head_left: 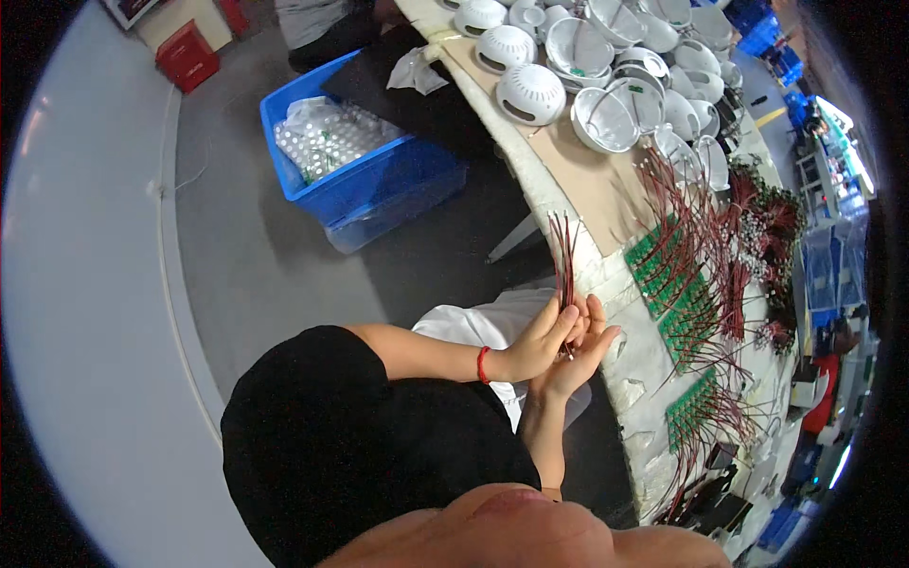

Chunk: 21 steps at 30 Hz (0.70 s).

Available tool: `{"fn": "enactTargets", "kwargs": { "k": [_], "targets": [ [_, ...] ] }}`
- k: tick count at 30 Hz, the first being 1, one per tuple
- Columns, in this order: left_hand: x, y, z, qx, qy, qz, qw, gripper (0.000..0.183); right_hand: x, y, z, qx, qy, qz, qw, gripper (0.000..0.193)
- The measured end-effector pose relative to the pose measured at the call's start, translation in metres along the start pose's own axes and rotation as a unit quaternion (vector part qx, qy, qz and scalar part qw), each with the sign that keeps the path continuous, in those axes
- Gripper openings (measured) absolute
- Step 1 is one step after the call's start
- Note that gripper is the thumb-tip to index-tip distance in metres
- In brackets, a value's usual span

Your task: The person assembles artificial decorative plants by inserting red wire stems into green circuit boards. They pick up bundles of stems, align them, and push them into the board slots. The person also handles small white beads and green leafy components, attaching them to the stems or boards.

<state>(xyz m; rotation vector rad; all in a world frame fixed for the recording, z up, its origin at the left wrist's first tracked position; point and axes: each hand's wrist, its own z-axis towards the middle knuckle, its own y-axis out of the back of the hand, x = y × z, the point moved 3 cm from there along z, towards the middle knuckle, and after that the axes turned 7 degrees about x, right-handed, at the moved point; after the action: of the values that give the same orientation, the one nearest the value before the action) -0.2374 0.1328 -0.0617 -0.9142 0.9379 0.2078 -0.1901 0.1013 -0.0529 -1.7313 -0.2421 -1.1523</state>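
Note:
My left hand [535,352], with a red cord bracelet [483,365] at its wrist, is closed round a bundle of thin dark-red wires [565,256]. The wires stand upright, with small pale tips at the top and white ends showing below the fingers. My right hand [573,364] is cupped against the bundle's lower end, palm turned up and fingers apart. Both hands are just off the table's near edge. Beside them on the table lie green circuit boards [668,270] with similar red wires attached.
White round plastic shells [530,95] crowd the table's [615,284] far end. More wire bundles [734,298] lie behind the boards. On the floor to the left stands a blue bin [379,175] holding white dotted trays [331,142]. A person [317,24] is beyond it.

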Motion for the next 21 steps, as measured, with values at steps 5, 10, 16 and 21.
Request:
{"fn": "enactTargets", "kwargs": {
  "k": [5, 10, 16, 21],
  "targets": [
    [-0.001, -0.001, -0.003, 0.004, 0.01, 0.06, 0.998, 0.02, -0.005, 0.009, 0.004, -0.036, 0.051, -0.181, 0.981, 0.056],
    [-0.003, 0.005, -0.003, -0.013, 0.068, 0.043, 0.997, 0.023, -0.007, 0.012, 0.004, 0.007, 0.068, -0.211, 0.975, 0.046],
    [0.012, 0.028, -0.001, 0.14, 0.03, 0.172, 0.975, 0.023, 0.033, 0.001, -0.001, 0.207, 0.057, -0.378, 0.901, 0.035],
    [-0.002, 0.008, -0.001, 0.24, -0.03, 0.311, 0.919, 0.025, 0.053, 0.006, -0.011, 0.214, 0.123, -0.467, 0.849, 0.031]
  ]
}}
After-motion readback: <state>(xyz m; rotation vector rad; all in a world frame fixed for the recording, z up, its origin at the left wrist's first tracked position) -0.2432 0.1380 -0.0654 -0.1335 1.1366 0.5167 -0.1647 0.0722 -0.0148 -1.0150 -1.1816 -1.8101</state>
